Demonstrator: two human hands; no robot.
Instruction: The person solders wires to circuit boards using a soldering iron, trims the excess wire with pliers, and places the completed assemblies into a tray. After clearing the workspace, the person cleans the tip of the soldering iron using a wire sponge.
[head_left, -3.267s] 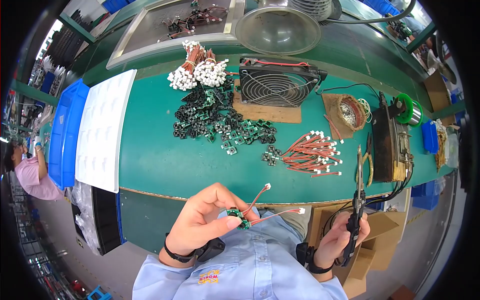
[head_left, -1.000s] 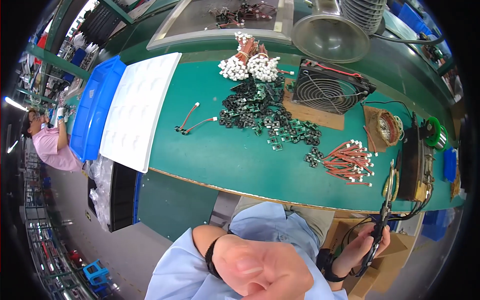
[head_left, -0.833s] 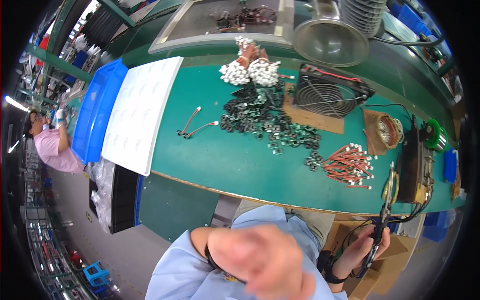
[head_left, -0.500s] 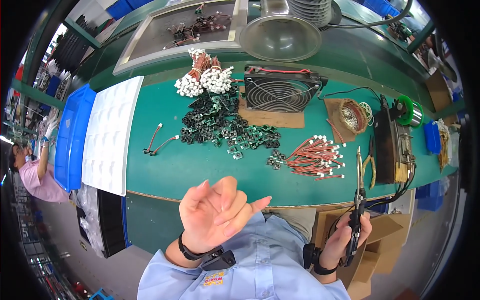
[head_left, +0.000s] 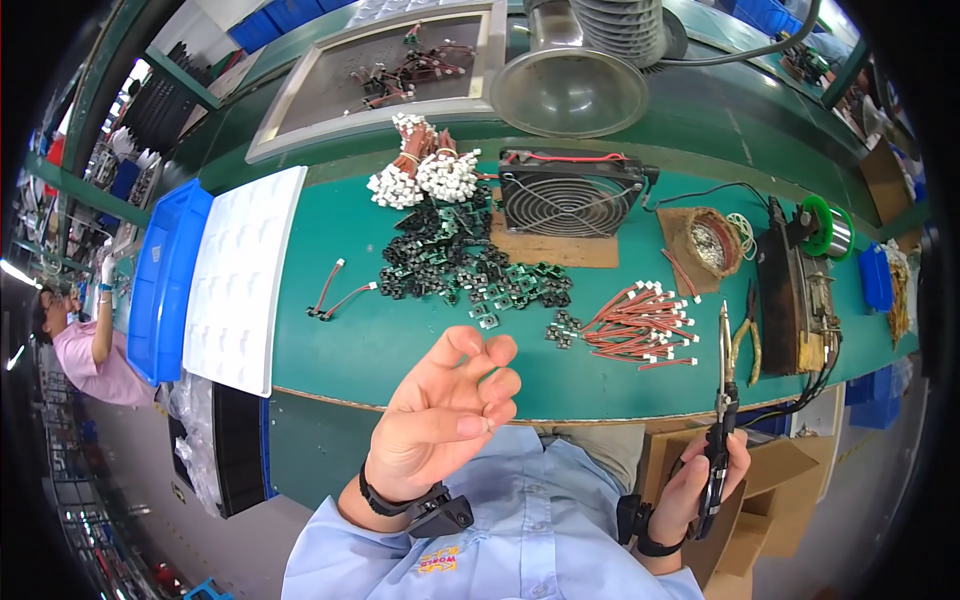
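My left hand (head_left: 428, 425) is raised in front of the near edge of the green table, with thumb and fingers curled together. A tiny pale speck shows at the thumb tip; I cannot make out what it is. In my right hand (head_left: 684, 492) is a soldering iron (head_left: 717, 440), its metal tip pointing up toward the table. Short red-and-black wire leads (head_left: 645, 325) with white connectors lie in a spread pile. Small square circuit boards (head_left: 562, 328) sit just left of them, with a larger heap of boards (head_left: 450, 255) behind. Two joined wire leads (head_left: 330, 290) lie apart at left.
A black fan (head_left: 570, 195) stands behind the boards, under a metal extraction hood (head_left: 570, 92). Pliers (head_left: 746, 335), a solder spool (head_left: 828, 228) and a tip-cleaning pot (head_left: 712, 245) are at right. A white tray (head_left: 245, 280) and blue bin (head_left: 170, 280) stand left. Another person works far left.
My left hand's fingers have gone from loosely spread to curled in against the thumb. The soldering iron stays in my right hand. The whole view has shifted slightly.
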